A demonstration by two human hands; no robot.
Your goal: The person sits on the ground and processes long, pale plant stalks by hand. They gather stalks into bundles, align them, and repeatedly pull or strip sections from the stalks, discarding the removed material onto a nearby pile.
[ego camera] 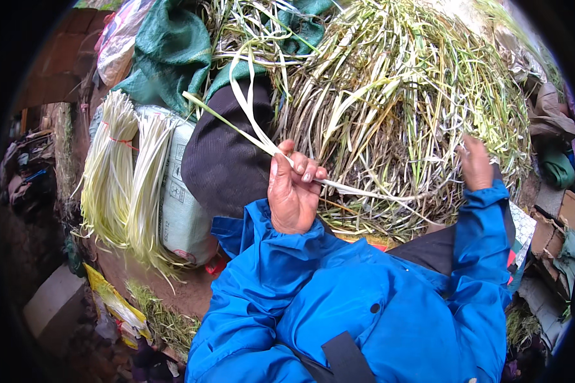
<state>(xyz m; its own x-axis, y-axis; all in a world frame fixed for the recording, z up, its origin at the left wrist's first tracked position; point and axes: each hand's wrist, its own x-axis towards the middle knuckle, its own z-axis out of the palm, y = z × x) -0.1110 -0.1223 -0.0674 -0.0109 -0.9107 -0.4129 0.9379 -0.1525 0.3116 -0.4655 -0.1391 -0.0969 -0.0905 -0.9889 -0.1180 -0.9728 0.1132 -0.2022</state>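
In front of my chest, my left hand [294, 184] is closed on a few pale stalks [347, 187] that look like blanched garlic chives. Their flat leaves spread up and left past my thumb, and the thin white ends reach right over the heap. My right hand [477, 163] is at the right side of a big heap of loose leafy stalks [412, 105], some pale, some green, many brown and withered. Its fingers are blurred, and I cannot tell whether they hold anything.
A bundle of pale stalks [112, 167] tied with red string and a looser bunch [148, 177] lie on a white sack [191, 210] bearing writing. Green woven cloth [172, 52] hangs behind. My dark-clad knee [227, 153] is beside the heap. Cardboard [548, 239] is at the right.
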